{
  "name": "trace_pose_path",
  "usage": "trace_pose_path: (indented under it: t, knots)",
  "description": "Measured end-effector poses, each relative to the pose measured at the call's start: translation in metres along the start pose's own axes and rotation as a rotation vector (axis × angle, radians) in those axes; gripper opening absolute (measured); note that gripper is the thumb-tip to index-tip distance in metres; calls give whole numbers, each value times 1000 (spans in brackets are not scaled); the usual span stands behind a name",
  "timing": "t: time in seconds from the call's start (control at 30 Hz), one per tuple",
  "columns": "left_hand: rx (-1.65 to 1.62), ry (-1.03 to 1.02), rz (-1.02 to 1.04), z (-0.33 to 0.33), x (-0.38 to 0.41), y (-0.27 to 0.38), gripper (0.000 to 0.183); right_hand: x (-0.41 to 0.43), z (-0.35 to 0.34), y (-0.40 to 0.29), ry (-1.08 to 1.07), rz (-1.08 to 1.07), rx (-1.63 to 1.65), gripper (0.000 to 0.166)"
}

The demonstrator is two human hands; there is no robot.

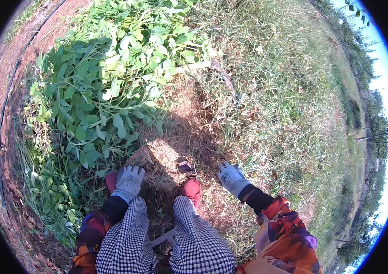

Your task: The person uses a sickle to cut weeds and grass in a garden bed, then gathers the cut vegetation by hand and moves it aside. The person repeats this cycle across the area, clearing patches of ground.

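Observation:
My left hand (129, 181), in a pale grey work glove with dark print, hangs beside my left knee. Its fingers point down toward a brown object, partly hidden, at the edge of the dry grass (166, 157). On the other side my right hand (231, 176), gloved alike, reaches down to the ground at the edge of the green weeds (276, 120). The fingertips of both hands are hard to make out, so any grip is unclear. Farther ahead lies a sickle with a pale handle (194, 66) and a dark curved blade (226, 78), apart from both hands.
Broad-leaved green plants (87, 85) lie heaped ahead on the left. A black hose (7, 92) runs along the reddish soil (33, 44) at far left. Between my checked trouser legs (202, 239) shows a pale bar (163, 238). Trees (373, 137) line the right.

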State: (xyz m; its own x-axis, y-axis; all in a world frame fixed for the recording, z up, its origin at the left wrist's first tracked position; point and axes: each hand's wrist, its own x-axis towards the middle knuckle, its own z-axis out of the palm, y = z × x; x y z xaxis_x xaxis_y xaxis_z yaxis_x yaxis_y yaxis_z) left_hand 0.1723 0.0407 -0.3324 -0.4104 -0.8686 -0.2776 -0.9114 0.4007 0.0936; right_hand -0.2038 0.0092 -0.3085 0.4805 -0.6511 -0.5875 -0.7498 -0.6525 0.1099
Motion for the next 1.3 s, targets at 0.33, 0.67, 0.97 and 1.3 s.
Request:
trace_pose_path:
  t: [0.33, 0.67, 0.97, 1.3]
  knots:
    - [-45, -129, -30, 7, 3, -1, 43, 192, -97, 68, -4, 125, -232, 57]
    - [-45, -197, -46, 3, 5, 1, 45, 209, -95, 65, -387, 255, -37, 40]
    - [-16, -145, -46, -1, 7, 2, 31, 29, 1, 22, -493, 476, 173, 32]
    - [29, -16, -1, 5, 2, -1, 20, -239, 119, -76, -1072, 153, 196, 33]
